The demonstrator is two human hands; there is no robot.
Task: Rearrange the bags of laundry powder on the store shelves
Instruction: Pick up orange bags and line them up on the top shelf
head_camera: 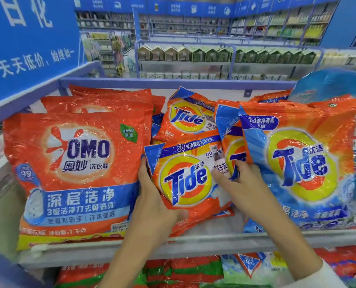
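Here, seen from a head-worn camera looking down, a pale grey store shelf [214, 244] holds glossy plastic bags of laundry powder. At its centre, a small orange Tide bag with a yellow and blue bullseye logo [185, 183] stands tilted, leaning back, its lower edge near the shelf's front lip. Both hands hold it. The left hand [152, 196] cups the bag's left edge and lower corner, its grip closed around the plastic. The right hand [241, 179] has its grip clamped on the bag's right edge, the thumb pressed on the front and the fingers curled behind.

Touching the left hand's side stands a large orange-red OMO bag with a blue band [77, 169], with more of the same stacked behind it. Just right of the held bag is a large orange and blue Tide bag [301, 163], upright, with a second one [229, 129] partly hidden behind its left edge. Another small Tide bag [185, 117] lies further back, between the two stacks. A pale blue bag [335, 84] rises at the far right. A blue hanging sign with white Chinese characters [27, 44] fills the upper left. More red and green bags [183, 269] show on the shelf below.
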